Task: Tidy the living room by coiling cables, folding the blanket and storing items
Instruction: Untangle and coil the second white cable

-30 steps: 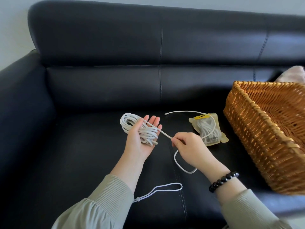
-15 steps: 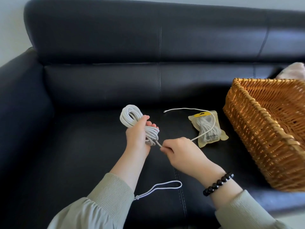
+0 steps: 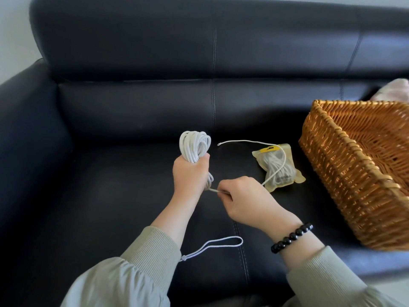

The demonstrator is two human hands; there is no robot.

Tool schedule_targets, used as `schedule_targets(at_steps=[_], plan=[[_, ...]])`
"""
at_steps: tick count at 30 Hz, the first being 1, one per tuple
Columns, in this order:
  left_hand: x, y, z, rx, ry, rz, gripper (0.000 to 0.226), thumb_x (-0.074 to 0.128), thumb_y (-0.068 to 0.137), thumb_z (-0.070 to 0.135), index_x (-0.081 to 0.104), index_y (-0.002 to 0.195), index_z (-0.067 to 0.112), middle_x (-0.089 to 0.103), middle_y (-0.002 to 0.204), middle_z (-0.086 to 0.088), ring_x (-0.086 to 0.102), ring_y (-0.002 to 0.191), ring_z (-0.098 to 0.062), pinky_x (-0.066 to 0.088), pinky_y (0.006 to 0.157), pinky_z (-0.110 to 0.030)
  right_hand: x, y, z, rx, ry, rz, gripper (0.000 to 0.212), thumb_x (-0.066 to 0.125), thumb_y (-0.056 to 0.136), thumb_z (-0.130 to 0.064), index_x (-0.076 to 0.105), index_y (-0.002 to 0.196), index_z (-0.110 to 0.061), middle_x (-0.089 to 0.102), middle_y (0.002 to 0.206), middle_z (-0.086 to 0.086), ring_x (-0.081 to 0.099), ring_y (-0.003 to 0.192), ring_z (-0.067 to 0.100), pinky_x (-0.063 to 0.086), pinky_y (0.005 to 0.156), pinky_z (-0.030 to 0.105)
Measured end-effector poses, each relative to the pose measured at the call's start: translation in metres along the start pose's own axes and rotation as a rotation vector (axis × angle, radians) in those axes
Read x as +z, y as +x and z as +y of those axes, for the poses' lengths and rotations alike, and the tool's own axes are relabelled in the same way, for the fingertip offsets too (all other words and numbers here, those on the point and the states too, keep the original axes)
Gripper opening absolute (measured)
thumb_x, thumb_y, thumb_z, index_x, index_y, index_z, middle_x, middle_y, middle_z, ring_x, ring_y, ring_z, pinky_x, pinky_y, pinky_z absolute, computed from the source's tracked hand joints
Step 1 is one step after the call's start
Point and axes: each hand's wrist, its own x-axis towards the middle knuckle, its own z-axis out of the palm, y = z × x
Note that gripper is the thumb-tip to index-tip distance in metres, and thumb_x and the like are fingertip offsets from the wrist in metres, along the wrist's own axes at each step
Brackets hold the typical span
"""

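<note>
Left hand: closed in a fist around the middle of a bundled white round cable, held upright above the seat of the black leather sofa. The loops stand out above the fist and a few turns show below it. Right hand: just beside the left wrist, fingers curled and pinching the cable's loose strand where it leaves the bottom of the bundle. From this hand the strand runs up across a yellowish translucent plastic pouch lying on the seat, then curves left to a free tip near the seat back. The pouch holds another white bundle. A brown woven wicker basket stands on the seat right of the pouch, near but apart. Black bead bracelet on the right wrist. A pale drawstring loop hangs from the left sleeve cuff. Pinkish fabric behind the basket, partly hidden.
</note>
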Motion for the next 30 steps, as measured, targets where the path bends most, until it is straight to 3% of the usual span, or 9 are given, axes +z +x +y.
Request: schedule_targets(at_steps=[3, 7, 12, 15, 22, 26, 30], plan=[[0.0, -0.002, -0.001, 0.07, 0.14, -0.062, 0.027, 0.062, 0.09, 0.016, 0.053, 0.065, 0.019, 0.048, 0.054, 0.005, 0.048, 0.039, 0.0, 0.037, 0.038, -0.01, 0.0, 0.0, 0.001, 0.002, -0.053, 0.003, 0.026, 0.048, 0.095, -0.034, 0.059, 0.081, -0.015, 0.056, 0.068, 0.0, 0.055, 0.072, 0.025, 0.037, 0.063, 0.032], [-0.005, 0.005, -0.002, 0.039, 0.246, -0.071, 0.026, 0.061, 0.091, 0.018, 0.053, 0.067, 0.019, 0.048, 0.057, 0.004, 0.052, 0.042, -0.004, 0.036, 0.039, -0.012, -0.009, -0.001, 0.005, 0.054, -0.002, 0.023, 0.033, 0.055, 0.091, -0.043, 0.057, 0.071, -0.017, 0.048, 0.058, -0.006, 0.052, 0.067, 0.018, 0.029, 0.055, 0.026], [-0.009, 0.013, -0.007, 0.049, 0.451, -0.151, 0.021, 0.061, 0.087, 0.018, 0.053, 0.068, 0.021, 0.05, 0.061, 0.004, 0.048, 0.053, -0.01, 0.034, 0.048, -0.02, -0.011, -0.005, 0.007, 0.006, 0.05, 0.033, 0.012, 0.054, 0.092, -0.022, 0.061, 0.084, -0.018, 0.055, 0.068, -0.006, 0.052, 0.07, 0.016, 0.031, 0.062, 0.026], [-0.01, 0.013, -0.009, 0.053, 0.518, -0.218, 0.006, 0.064, 0.086, 0.021, 0.061, 0.085, 0.017, 0.056, 0.07, 0.003, 0.053, 0.059, -0.01, 0.037, 0.05, -0.02, -0.012, -0.005, 0.011, 0.01, 0.054, 0.085, 0.011, 0.053, 0.092, -0.019, 0.062, 0.086, -0.017, 0.059, 0.07, -0.004, 0.056, 0.071, 0.019, 0.04, 0.065, 0.03], [-0.01, 0.014, -0.014, 0.016, 0.524, -0.342, 0.019, 0.07, 0.083, 0.039, 0.065, 0.078, 0.021, 0.06, 0.067, 0.003, 0.058, 0.062, -0.011, 0.046, 0.059, -0.024, -0.019, -0.003, 0.021, 0.153, 0.043, 0.205, 0.03, 0.064, 0.085, -0.043, 0.061, 0.073, -0.015, 0.053, 0.058, -0.004, 0.052, 0.061, 0.016, 0.04, 0.056, 0.028], [-0.01, 0.015, -0.015, -0.008, 0.525, -0.389, 0.037, 0.068, 0.081, 0.052, 0.069, 0.08, 0.015, 0.058, 0.063, 0.001, 0.056, 0.059, -0.012, 0.046, 0.062, -0.027, -0.019, -0.005, 0.027, 0.082, 0.065, 0.264, 0.014, 0.063, 0.089, -0.025, 0.067, 0.08, -0.014, 0.062, 0.07, -0.004, 0.057, 0.069, 0.017, 0.045, 0.062, 0.032], [-0.013, 0.014, -0.013, -0.032, 0.497, -0.503, 0.039, 0.065, 0.081, 0.055, 0.071, 0.079, 0.016, 0.059, 0.06, 0.005, 0.056, 0.059, -0.009, 0.046, 0.063, -0.025, -0.019, -0.006, 0.033, 0.051, 0.068, 0.37, 0.008, 0.063, 0.086, -0.012, 0.067, 0.08, -0.013, 0.063, 0.074, -0.003, 0.059, 0.071, 0.019, 0.047, 0.063, 0.033]])
